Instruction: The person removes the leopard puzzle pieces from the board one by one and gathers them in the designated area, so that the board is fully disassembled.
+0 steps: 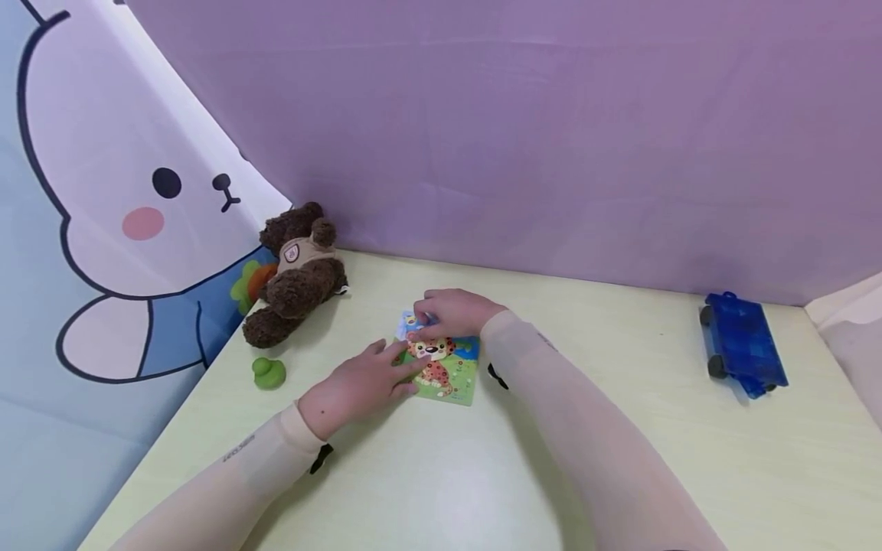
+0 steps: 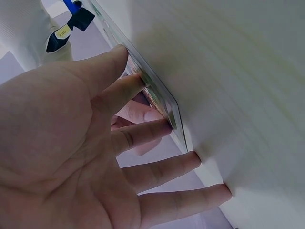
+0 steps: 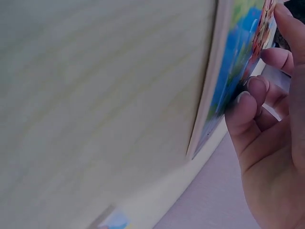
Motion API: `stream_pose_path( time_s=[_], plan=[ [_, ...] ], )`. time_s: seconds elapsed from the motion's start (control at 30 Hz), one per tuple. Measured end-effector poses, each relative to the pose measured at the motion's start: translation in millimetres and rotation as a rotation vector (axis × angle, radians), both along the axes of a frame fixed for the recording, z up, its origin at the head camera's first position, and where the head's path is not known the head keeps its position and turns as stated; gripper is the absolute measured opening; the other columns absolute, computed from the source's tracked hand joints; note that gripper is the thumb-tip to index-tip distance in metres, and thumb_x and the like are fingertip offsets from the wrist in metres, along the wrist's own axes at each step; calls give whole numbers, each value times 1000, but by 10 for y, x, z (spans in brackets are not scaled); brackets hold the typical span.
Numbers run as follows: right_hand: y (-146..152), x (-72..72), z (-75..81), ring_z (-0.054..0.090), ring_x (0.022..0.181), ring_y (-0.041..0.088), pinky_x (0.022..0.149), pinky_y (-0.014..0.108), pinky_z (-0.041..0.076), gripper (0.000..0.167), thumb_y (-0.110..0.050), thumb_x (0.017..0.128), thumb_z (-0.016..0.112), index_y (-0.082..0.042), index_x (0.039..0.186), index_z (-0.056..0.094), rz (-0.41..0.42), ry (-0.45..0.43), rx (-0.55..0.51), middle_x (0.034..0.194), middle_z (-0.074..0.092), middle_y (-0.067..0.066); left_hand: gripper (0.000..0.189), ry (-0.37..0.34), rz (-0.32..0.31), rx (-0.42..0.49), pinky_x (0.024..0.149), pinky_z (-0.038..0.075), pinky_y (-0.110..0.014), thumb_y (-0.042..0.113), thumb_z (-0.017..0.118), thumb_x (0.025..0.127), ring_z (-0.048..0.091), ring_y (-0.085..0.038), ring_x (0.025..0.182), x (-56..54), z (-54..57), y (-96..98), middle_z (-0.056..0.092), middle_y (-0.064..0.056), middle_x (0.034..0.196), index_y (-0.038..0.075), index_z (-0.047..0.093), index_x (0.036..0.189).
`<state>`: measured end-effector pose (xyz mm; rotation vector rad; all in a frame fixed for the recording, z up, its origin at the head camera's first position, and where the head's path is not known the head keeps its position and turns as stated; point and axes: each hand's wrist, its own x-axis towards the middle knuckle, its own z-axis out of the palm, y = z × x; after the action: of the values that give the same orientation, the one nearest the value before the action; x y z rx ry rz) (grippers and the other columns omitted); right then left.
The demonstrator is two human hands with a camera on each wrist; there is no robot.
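A flat picture puzzle (image 1: 455,386) with a spotted leopard cub on green grass lies on the table. My left hand (image 1: 361,383) reaches in from the left with its fingers spread and straight. In the left wrist view, several of its fingertips (image 2: 167,126) touch the puzzle's edge, while others rest on the table. Above the cub's head is my right hand (image 1: 458,312), with bent fingers and the thumb on the picture. The right wrist view shows its curled fingertips (image 3: 243,105) against the blue part; I cannot tell whether they pinch a piece.
A small picture piece (image 3: 114,220) lies past the puzzle's corner. At the left are a brown teddy bear (image 1: 303,287) and a green toy duck (image 1: 269,373). A blue toy cart (image 1: 744,340) stands far right. Purple cloth (image 1: 551,153) hangs behind the table.
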<state>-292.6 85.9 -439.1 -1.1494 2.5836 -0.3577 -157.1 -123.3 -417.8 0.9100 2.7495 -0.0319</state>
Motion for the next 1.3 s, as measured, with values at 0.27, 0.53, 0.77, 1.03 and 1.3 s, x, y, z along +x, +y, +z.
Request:
stream_pose_path(
  time_s=[0.27,0.53,0.77,1.03,1.3],
  plan=[
    [-15,-28,-23,56,83,12,74,26,46,33,-62,103,62,-29,98,60,29,46,6,99,55,-6,53,-1,8,6,102,59,-67,41,53,113,50,-60,142,-4,-16,2,42,-21,169,25,47,163],
    [-19,-35,-29,54,84,12,76,26,46,27,-51,106,63,-27,96,58,25,49,17,98,54,-5,54,-22,12,-1,109,55,-67,44,51,113,47,-60,144,-22,-33,10,41,-21,169,27,46,164],
    [-23,-32,-54,53,82,12,75,26,44,22,-44,107,63,-26,95,58,-4,80,-1,94,54,-5,54,-55,40,10,109,54,-69,44,51,113,44,-61,147,-13,-10,15,39,-21,170,27,46,164],
    [-99,42,-8,55,81,15,74,29,46,13,-35,101,67,-22,103,66,15,131,-8,96,59,-4,54,-56,46,23,105,56,-71,42,53,113,45,-61,146,5,9,10,39,-22,169,25,46,164],
    [-135,66,-10,55,81,13,74,27,48,17,-37,99,71,-22,98,64,-10,116,-5,96,59,-5,54,-55,53,34,102,57,-72,41,54,112,44,-61,146,7,2,2,39,-21,170,26,47,163]
  ],
)
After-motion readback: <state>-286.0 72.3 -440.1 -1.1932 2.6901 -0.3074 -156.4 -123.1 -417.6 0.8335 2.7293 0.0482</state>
